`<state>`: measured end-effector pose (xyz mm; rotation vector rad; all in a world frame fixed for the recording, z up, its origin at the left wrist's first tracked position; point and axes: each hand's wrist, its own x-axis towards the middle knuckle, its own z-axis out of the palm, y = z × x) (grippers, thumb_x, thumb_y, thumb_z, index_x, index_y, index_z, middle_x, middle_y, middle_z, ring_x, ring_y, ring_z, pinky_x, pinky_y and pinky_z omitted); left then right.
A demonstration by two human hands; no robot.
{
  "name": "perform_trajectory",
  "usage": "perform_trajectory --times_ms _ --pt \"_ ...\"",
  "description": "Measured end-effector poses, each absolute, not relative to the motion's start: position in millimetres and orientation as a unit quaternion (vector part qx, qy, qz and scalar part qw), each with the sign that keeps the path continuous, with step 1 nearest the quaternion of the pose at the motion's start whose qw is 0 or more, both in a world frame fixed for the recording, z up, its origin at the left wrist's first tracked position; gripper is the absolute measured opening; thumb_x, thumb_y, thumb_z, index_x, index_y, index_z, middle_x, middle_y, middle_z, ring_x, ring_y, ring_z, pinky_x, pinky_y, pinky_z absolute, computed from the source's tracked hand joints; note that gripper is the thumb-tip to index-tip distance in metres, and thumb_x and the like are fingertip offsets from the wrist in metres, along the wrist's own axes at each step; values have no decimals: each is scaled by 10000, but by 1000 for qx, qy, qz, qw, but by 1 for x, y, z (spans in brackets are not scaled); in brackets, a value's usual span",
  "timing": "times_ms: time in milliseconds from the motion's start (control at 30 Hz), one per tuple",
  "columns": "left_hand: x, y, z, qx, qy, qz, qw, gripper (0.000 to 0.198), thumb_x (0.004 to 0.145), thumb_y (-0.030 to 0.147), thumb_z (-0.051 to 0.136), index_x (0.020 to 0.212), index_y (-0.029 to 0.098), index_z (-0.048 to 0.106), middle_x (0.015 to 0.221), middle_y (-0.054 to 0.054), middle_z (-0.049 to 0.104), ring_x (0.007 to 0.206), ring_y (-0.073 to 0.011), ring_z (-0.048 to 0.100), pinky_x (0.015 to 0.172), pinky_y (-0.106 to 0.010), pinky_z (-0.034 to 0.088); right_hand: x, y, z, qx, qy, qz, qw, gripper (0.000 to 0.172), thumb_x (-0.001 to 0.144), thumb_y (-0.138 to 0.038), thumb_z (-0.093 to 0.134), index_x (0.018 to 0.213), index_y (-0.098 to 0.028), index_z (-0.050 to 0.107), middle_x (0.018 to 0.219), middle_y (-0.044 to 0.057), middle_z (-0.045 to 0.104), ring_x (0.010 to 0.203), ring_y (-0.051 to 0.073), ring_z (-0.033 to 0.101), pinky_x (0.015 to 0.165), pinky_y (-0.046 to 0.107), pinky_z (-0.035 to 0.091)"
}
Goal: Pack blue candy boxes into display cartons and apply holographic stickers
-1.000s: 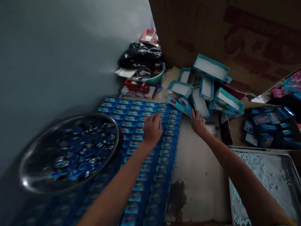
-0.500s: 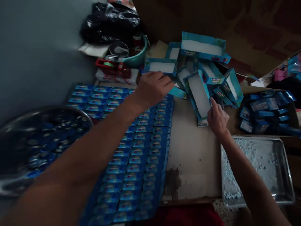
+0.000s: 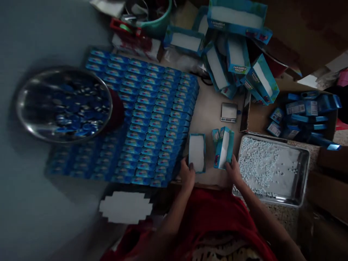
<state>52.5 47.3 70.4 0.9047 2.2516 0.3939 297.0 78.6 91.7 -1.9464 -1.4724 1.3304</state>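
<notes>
At the front edge of the table, my left hand (image 3: pixel 188 173) grips the lower end of a blue cardboard box (image 3: pixel 197 152) with a white inside. My right hand (image 3: pixel 232 169) has its fingers closed on the lower right corner of a second blue box (image 3: pixel 225 148), whose flap stands out at its upper left. A small digital scale (image 3: pixel 228 111) lies just beyond the two boxes. Left of my left hand stand rows of small blue packs (image 3: pixel 144 125), stacked closely together.
A metal bowl (image 3: pixel 24 119) of blue tins stands at the left. To the right are a metal tray (image 3: pixel 300 174) with small pale pellets and a carton (image 3: pixel 257 119) of blue packs. More blue boxes (image 3: pixel 237 67) pile up at the back, near a teal basin (image 3: pixel 160 23).
Both hands have come back from the box pile to the table's front edge, each now with a blue box. The scale is uncovered. My view has tilted downward.
</notes>
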Motion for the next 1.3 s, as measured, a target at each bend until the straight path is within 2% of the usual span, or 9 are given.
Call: perform_trajectory --times_ms 167,300,467,600,700,900,1033,1133,1300 --pt "62 21 50 301 874 148 351 487 880 164 544 1363 119 597 1354 -226 692 1347 -367 635 1165 -523 494 299 62 86 -628 -552 532 135 310 726 -259 534 1020 -230 628 801 8 663 714 191 585 701 294 492" --pt "64 2 74 410 854 160 278 508 983 312 567 1463 146 549 1436 -226 623 1393 -393 572 1180 -577 452 308 63 110 -648 -550 508 142 372 856 -328 482 1178 -192 607 833 6 639 739 187 581 705 284 489" --pt "95 42 90 529 786 112 298 671 1031 483 587 1571 113 441 1340 -242 667 1234 -383 678 999 -468 558 311 129 128 -709 -614 341 64 549 930 -268 423 1444 -116 536 1001 108 729 793 231 642 724 319 501" --pt "118 77 85 520 760 -55 386 555 1052 256 510 1586 129 428 1198 -201 747 1046 -314 774 861 -371 583 313 179 134 -705 -668 232 -63 613 993 -193 354 1592 -99 438 1253 219 746 934 285 720 769 355 527" --pt "127 74 84 564 716 -96 400 559 1034 150 476 1592 136 442 1131 -194 768 1022 -297 795 852 -356 590 310 207 136 -692 -694 186 -70 601 1009 -185 349 1593 -63 419 1324 260 715 1025 312 733 798 369 543" --pt "128 72 70 584 683 -130 420 580 1054 138 419 1634 113 414 1172 -202 786 1048 -282 799 868 -355 609 250 240 115 -663 -705 223 -112 509 997 -158 465 1504 -125 494 1240 177 741 1018 247 733 813 302 551" --pt "119 81 69 595 683 -107 411 574 1096 253 435 1658 142 405 1259 -193 769 1031 -278 797 837 -341 606 221 240 115 -668 -703 212 -120 428 1059 -323 560 1443 -133 557 1188 195 751 957 275 747 760 322 562" --pt "102 70 74 602 702 -42 380 533 1102 351 477 1604 172 497 1300 -178 752 1045 -264 782 826 -314 593 215 284 135 -671 -711 181 -109 505 1113 -477 465 1427 -90 551 1168 230 729 1016 325 742 815 383 573" --pt "59 44 80 595 741 66 304 361 1103 270 439 1321 222 723 1163 -133 777 1059 -271 742 919 -362 573 196 447 152 -673 -739 34 -21 608 1105 -275 422 1644 -29 287 1525 371 474 1215 337 683 968 442 564"
